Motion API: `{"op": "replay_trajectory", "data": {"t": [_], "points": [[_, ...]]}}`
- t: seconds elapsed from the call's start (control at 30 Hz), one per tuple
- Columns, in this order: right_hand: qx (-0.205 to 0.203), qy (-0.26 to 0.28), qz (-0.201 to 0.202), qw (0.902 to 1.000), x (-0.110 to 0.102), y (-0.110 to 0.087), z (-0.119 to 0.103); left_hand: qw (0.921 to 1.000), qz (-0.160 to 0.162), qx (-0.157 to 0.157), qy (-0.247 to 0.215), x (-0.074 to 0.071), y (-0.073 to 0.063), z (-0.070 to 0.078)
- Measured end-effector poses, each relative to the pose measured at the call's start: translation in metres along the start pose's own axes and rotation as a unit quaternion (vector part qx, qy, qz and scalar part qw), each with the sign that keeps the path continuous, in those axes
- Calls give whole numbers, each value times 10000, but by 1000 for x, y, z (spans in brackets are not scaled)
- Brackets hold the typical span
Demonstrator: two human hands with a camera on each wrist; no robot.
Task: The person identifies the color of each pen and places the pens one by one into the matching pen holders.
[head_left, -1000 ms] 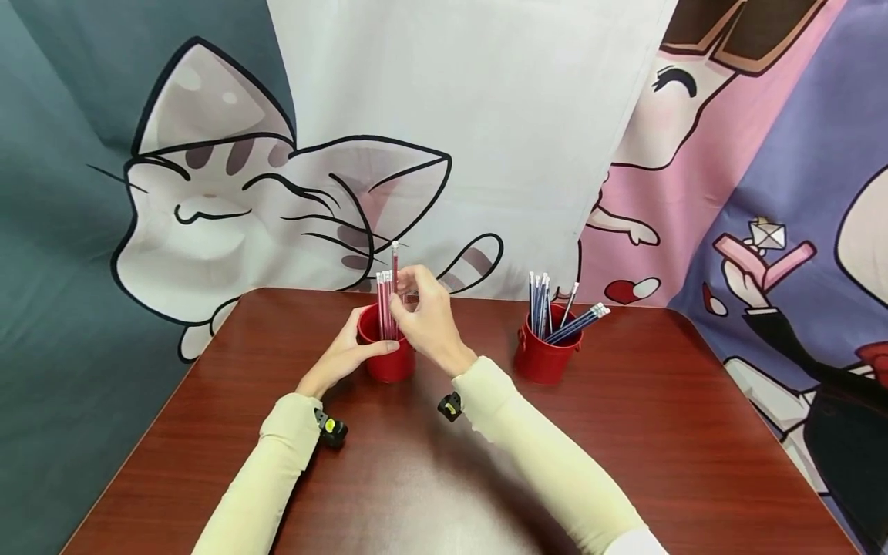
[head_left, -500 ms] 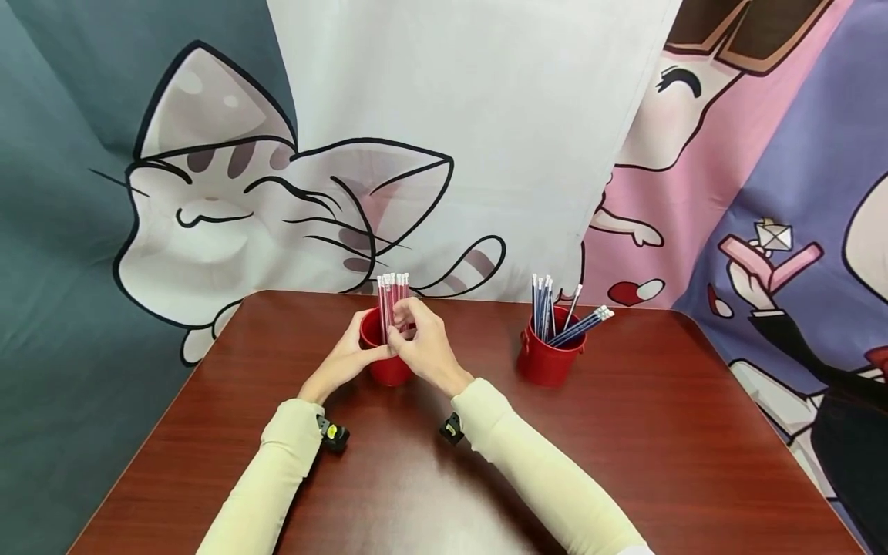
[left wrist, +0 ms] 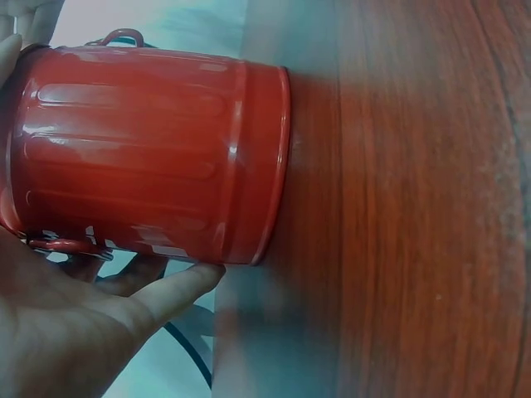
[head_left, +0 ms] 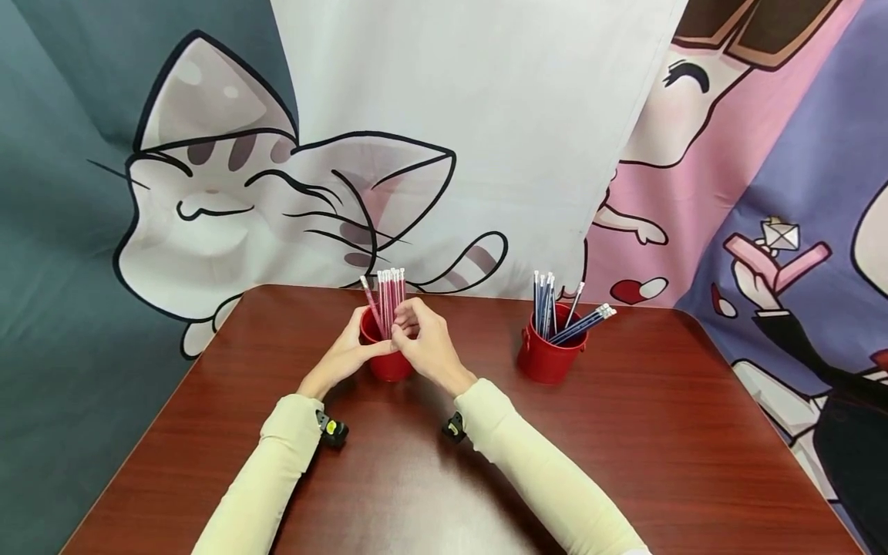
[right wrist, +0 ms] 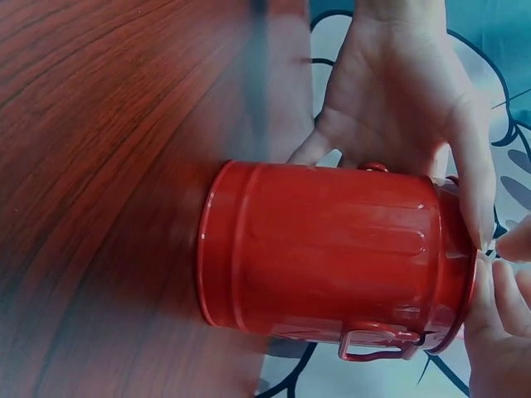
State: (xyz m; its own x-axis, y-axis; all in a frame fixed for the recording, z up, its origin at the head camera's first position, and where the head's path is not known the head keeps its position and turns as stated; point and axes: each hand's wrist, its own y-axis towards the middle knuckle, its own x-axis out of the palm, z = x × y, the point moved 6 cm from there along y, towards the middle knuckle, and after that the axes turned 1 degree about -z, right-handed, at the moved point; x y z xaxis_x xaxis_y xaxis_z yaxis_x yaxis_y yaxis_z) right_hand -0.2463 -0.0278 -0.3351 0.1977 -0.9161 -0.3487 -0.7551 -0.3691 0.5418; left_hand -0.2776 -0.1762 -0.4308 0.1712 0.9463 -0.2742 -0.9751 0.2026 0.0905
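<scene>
The left hand [head_left: 340, 356] is wrapped around the left side of a small red metal bucket [head_left: 391, 368], its thumb across the near rim. Red pencils [head_left: 386, 297] with white eraser ends stand upright in the bucket in a tight bunch, and one pencil [head_left: 370, 294] leans left, apart from them. At the rim's right side the right hand [head_left: 432, 348] pinches at the bunch with thumb and curled fingers; how many pencils it holds is hidden. In the right wrist view the bucket [right wrist: 332, 249] has ribbed sides and a wire handle, and its base is on the table.
A second red bucket [head_left: 546, 361] stands to the right, holding several blue pencils [head_left: 544, 301], some upright and some leaning right. Both buckets are near the back edge of the brown wooden table [head_left: 430, 470]. Printed cloth [head_left: 486, 100] hangs behind it.
The right hand lowered a raised red pencil into the left bucket and stays at its rim. One pencil now leans left of the bunch. The left hand keeps its hold.
</scene>
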Motion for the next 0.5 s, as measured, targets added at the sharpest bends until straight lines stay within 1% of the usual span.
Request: {"op": "replay_trajectory", "data": {"t": [0.1, 0.2, 0.27, 0.43, 0.5], "points": [[-21, 32, 114, 9999, -4, -4, -2, 10000, 49, -50, 69, 1, 0, -2], [104, 105, 204, 9997, -11, -10, -1, 9999, 42, -110, 80, 1, -1, -2], [191, 151, 275, 9993, -18, -14, 1, 9999, 11, -147, 50, 2, -1, 1], [295, 88, 496, 9983, -44, -27, 6, 9998, -90, -187, 28, 3, -9, 22], [373, -5, 544, 9978, -55, -33, 9, 9996, -118, -275, -8, 3, -13, 29]]}}
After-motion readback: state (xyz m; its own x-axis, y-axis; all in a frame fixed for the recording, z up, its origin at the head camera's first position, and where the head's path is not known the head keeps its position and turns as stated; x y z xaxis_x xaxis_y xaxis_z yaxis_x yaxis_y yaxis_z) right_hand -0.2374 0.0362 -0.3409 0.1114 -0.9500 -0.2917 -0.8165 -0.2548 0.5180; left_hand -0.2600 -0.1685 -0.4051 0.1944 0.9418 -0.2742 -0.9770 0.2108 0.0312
